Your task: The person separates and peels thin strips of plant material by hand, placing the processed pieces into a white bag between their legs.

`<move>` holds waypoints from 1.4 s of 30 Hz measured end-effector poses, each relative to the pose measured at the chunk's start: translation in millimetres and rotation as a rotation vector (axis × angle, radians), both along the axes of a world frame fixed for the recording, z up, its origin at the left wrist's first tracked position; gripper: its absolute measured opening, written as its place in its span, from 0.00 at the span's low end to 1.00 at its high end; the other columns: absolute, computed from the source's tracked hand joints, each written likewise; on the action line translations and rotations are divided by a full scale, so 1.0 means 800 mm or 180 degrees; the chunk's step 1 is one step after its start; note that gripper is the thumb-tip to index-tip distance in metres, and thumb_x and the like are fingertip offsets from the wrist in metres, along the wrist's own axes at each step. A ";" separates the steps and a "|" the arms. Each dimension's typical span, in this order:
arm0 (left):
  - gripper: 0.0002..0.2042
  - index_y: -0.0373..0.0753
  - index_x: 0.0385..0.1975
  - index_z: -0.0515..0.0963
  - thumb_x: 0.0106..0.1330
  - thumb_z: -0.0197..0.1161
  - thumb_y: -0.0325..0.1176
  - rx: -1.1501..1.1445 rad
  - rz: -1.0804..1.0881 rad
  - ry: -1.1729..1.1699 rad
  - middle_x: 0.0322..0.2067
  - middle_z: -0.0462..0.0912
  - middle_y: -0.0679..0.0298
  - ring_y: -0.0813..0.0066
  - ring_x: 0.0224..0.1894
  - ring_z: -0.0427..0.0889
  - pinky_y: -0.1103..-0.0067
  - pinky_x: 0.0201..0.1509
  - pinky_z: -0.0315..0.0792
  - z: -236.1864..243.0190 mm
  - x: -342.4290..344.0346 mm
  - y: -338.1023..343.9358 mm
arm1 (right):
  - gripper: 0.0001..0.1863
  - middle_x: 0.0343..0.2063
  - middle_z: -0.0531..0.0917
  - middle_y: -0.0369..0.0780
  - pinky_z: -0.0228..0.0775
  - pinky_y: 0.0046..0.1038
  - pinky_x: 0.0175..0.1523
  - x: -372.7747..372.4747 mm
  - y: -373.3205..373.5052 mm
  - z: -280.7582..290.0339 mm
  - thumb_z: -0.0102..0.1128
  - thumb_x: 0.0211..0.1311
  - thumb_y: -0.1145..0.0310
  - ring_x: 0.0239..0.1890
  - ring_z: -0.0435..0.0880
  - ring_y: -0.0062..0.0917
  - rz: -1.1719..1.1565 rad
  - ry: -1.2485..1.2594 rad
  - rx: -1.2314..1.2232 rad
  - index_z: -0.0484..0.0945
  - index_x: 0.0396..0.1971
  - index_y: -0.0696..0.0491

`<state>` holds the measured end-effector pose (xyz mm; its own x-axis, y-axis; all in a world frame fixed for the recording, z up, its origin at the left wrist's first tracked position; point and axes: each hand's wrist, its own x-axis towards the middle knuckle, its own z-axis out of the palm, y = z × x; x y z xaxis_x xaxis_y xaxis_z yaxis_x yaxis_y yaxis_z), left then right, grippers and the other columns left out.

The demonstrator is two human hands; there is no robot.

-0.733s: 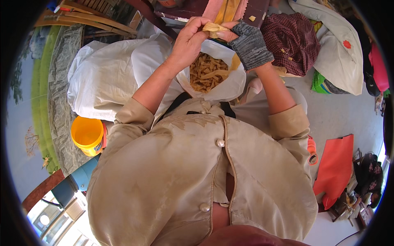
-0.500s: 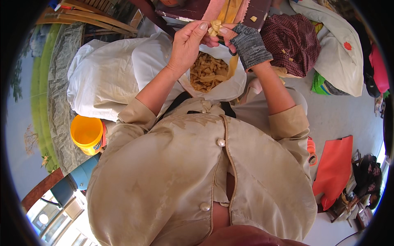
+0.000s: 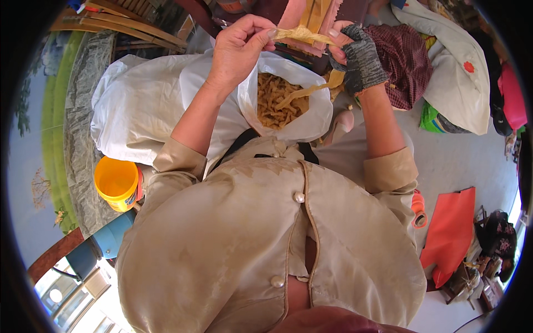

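Tan strip (image 3: 290, 34), pinched and stretched between the left hand (image 3: 237, 53) and the gloved right hand (image 3: 358, 58), should be drawn evenly, its bunched middle (image 3: 302, 32) kept midway between both.

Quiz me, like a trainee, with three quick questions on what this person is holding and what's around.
1. What stretches between the left grip and the right grip?
a) a spoon
b) a tan strip
c) a pen

2. True or false: both grips are bare.

3. What colour is the bucket at the person's left?

Key: 1. b. 2. False; the right one wears a grey glove. 3. Yellow.
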<state>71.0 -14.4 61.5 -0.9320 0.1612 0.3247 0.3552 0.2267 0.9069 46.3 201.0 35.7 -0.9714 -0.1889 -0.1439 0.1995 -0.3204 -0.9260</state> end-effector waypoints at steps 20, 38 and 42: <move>0.07 0.44 0.33 0.68 0.54 0.54 0.28 -0.2719 -0.0426 0.1910 0.28 0.74 0.65 0.63 0.30 0.76 0.73 0.31 0.70 -0.083 -0.054 -0.031 | 0.08 0.23 0.75 0.35 0.66 0.19 0.35 0.026 -0.070 -0.038 0.58 0.52 0.70 0.26 0.72 0.17 -0.0034 0.2275 0.1284 0.73 0.30 0.57; 0.06 0.42 0.36 0.71 0.63 0.53 0.35 0.0486 -0.0586 -0.1299 0.21 0.67 0.75 0.89 0.21 0.62 0.89 0.24 0.60 -0.079 -0.126 0.025 | 0.12 0.22 0.78 0.42 0.68 0.31 0.38 -0.068 -0.013 -0.051 0.59 0.48 0.60 0.29 0.77 0.34 -0.1048 0.2044 0.2895 0.78 0.26 0.54; 0.06 0.40 0.33 0.72 0.61 0.54 0.34 0.0134 -0.0306 -0.0873 0.24 0.73 0.72 0.86 0.25 0.69 0.87 0.28 0.65 -0.099 -0.140 0.028 | 0.11 0.26 0.78 0.43 0.68 0.32 0.39 -0.080 -0.018 -0.063 0.59 0.48 0.61 0.31 0.78 0.34 -0.1067 0.1781 0.3109 0.77 0.27 0.54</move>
<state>-40.9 7.7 -17.8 -0.9670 0.2447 0.0711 0.1136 0.1639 0.9799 -17.3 186.5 -14.7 -0.9255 0.0426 0.3764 -0.2725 0.6153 -0.7397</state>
